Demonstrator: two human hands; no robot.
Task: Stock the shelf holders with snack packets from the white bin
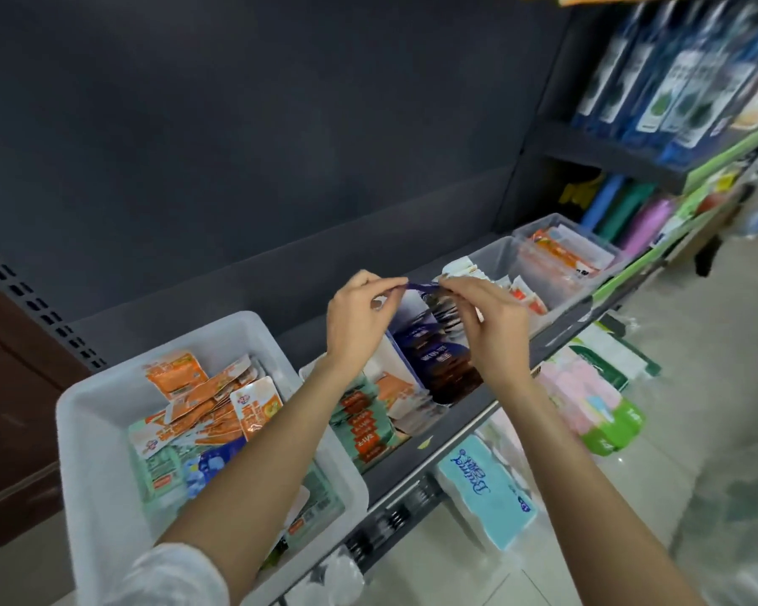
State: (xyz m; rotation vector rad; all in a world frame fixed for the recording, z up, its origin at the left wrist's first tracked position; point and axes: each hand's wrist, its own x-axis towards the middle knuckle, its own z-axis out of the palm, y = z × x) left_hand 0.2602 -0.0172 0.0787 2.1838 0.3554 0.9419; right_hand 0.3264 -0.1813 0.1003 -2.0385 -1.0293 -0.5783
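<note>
A white bin (93, 413) sits on the shelf at the left, holding several orange, green and blue snack packets (202, 404). To its right stand clear shelf holders (495, 251) filled with upright packets. My left hand (359, 317) and my right hand (486, 317) together pinch the top edge of a purple packet (416, 312), held upright over a holder of dark blue and brown packets (438, 365). A holder of green and orange packets (364, 426) stands just left of it.
Further right, clear holders contain orange and white packets (561, 260). The dark shelf edge (447, 435) runs diagonally. Below it lie tissue packs (486, 487) and pink and green packs (587, 400). Blue bottles (674, 72) fill shelves at the upper right.
</note>
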